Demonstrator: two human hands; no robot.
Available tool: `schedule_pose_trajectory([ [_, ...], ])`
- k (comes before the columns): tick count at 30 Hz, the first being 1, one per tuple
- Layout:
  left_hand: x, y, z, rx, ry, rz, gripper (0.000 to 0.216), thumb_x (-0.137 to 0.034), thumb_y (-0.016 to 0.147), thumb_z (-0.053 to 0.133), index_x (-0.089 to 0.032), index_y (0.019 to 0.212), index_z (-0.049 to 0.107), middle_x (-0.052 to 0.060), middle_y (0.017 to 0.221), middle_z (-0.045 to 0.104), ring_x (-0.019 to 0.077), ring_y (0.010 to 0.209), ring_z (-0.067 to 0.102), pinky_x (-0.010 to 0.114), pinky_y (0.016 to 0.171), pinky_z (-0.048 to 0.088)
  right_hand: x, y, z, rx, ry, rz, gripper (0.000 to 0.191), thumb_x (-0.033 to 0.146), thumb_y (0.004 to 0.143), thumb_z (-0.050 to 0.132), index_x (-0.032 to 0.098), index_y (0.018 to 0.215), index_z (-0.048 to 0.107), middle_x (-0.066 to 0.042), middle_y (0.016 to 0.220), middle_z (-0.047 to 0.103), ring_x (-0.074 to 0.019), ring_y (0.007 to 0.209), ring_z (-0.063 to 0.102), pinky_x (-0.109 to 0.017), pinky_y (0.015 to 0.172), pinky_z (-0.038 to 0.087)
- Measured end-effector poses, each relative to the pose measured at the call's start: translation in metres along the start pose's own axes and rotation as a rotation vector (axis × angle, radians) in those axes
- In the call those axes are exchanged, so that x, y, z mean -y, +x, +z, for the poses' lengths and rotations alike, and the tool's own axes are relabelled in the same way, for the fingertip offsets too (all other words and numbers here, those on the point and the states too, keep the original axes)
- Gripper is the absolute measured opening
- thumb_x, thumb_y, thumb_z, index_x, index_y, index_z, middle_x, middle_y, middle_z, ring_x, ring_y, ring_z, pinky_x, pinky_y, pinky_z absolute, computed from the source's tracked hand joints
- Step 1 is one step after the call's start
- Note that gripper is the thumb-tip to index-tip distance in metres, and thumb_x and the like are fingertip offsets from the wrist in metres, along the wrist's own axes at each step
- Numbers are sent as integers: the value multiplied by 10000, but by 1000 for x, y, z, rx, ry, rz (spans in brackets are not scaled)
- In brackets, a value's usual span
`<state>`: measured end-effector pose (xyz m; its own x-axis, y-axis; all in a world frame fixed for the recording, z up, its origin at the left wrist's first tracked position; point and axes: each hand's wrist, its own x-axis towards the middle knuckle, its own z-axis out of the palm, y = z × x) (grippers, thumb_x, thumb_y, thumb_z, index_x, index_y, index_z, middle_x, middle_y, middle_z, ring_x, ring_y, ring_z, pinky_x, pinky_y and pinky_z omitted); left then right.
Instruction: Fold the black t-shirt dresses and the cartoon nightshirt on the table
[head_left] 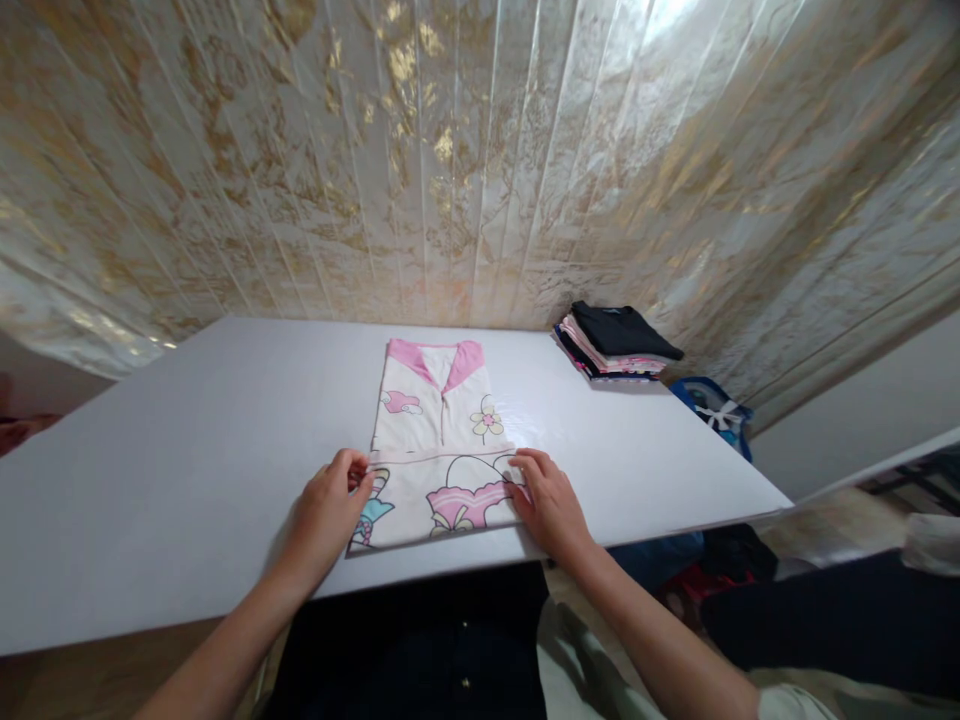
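Note:
A white pajama top point(427, 425) with a pink collar lies on the white table in front of me, its lower part folded up across the front. Cartoon prints in pink, blue and yellow cover it. My left hand point(326, 505) pinches the left end of the folded-up hem, thumb and fingers closed together. At the opposite end of that hem, my right hand point(553, 503) has its thumb and fingers closed on the fabric. The collar end points away from me and lies flat.
On the table's point(225, 450) back right stands a stack of folded clothes point(615, 345), a black garment on top. A blue bag point(716, 410) sits beyond the right edge. Behind hangs a gold-patterned curtain point(450, 160). Dark items lie below the table at right.

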<state>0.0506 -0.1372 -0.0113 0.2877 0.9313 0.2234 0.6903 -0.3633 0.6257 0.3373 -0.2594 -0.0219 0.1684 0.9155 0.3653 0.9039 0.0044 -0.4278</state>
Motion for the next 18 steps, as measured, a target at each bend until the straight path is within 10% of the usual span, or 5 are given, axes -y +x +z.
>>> schedule_pose_trajectory([
  [9, -1, -14, -17, -76, 88, 152, 226, -408, 886, 425, -229, 906, 562, 52, 926, 622, 219, 864, 616, 354, 796, 494, 4, -27, -22, 95, 2, -198, 359, 141, 852, 555, 258, 1192, 555, -103, 1308, 556, -255, 1184, 532, -462, 985, 445],
  [18, 7, -60, -6, 116, 266, 551, 207, -195, 845, 482, -275, 1011, 576, 34, 1052, 686, 216, 973, 643, 343, 867, 509, -10, -25, -23, 205, -27, -369, 330, 37, 875, 439, 218, 1105, 592, -80, 1105, 649, -219, 1042, 597, -400, 894, 484],
])
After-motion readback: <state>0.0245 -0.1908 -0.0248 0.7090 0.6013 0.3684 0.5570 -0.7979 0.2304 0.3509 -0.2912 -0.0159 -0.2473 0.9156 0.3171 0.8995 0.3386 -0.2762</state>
